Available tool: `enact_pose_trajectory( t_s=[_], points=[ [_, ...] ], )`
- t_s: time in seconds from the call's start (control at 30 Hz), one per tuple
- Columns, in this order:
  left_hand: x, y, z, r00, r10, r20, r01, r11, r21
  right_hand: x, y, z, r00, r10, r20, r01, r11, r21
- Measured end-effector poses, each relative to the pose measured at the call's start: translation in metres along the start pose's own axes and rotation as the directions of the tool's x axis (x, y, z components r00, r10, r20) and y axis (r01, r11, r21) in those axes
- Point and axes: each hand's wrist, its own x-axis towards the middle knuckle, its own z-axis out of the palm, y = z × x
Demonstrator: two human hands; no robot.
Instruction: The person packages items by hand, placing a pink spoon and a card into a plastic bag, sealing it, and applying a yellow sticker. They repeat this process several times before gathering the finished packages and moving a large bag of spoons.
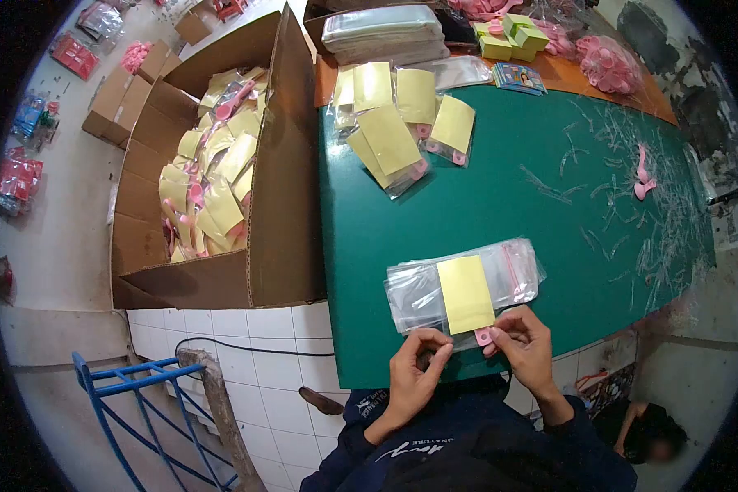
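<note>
Card [466, 293], yellow and flat, lies over clear bags [412, 297] near the six-o'clock edge of the green table [377, 221], a pink piece [483, 336] poking out at its five o'clock. There the right hand [521, 338] closes thumb and fingers on the pink piece; at seven o'clock the left hand [422, 365] pinches what appears to be the edge of clear film [465, 343]. Whether the card sits wholly inside a bag cannot be told.

The step in hand looks like lining up card, piece and film. Done well, it calls for a steady right-hand hold, a light leftward pull to keep the film taut, and a card kept square so no corner bends or snags. Pressing gently should keep the slick bags below from sliding. Packs [388, 138] at eleven o'clock, pink ends peeping past their cards, offer a pattern to match; more fill a box [285, 205] at ten.
</note>
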Motion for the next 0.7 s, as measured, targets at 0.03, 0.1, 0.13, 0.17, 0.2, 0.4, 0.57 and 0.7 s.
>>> enact_pose_trajectory(
  t_s=[0.03,0.1,0.13,0.17,0.2,0.4,0.57,0.7],
  points=[
    [0.000,0.003,0.000,1.000,-0.020,0.011,0.020,0.999,0.030,0.000,-0.002,0.000,1.000,0.004,0.005,-0.004,1.000,0.002],
    [-0.001,0.007,0.000,1.000,-0.014,0.021,0.011,0.993,0.115,-0.001,-0.005,0.001,1.000,0.018,0.009,-0.018,0.999,-0.050],
    [-0.001,0.010,0.000,1.000,-0.009,0.027,0.005,0.987,0.158,-0.001,-0.008,0.001,1.000,0.024,0.011,-0.023,0.997,-0.076],
    [-0.001,0.012,0.000,0.999,0.038,0.038,-0.044,0.982,0.183,-0.002,-0.013,-0.001,1.000,-0.019,0.022,0.022,0.983,-0.181],
    [0.000,0.016,0.000,0.994,0.092,0.052,-0.101,0.974,0.204,-0.002,-0.020,-0.006,0.997,-0.067,0.037,0.075,0.956,-0.285],
    [0.042,0.065,-0.007,0.931,0.347,0.115,-0.365,0.891,0.269,0.078,-0.087,-0.126,0.762,-0.617,-0.195,0.109,0.420,-0.901],
    [0.113,0.094,-0.027,0.914,0.404,0.048,-0.398,0.864,0.309,0.202,-0.057,-0.325,0.675,-0.733,-0.086,-0.197,-0.067,-0.978],
    [0.101,0.091,-0.033,0.930,0.366,0.014,-0.349,0.872,0.343,0.230,-0.039,-0.360,0.726,-0.640,-0.252,-0.244,0.103,-0.964]
  ],
)
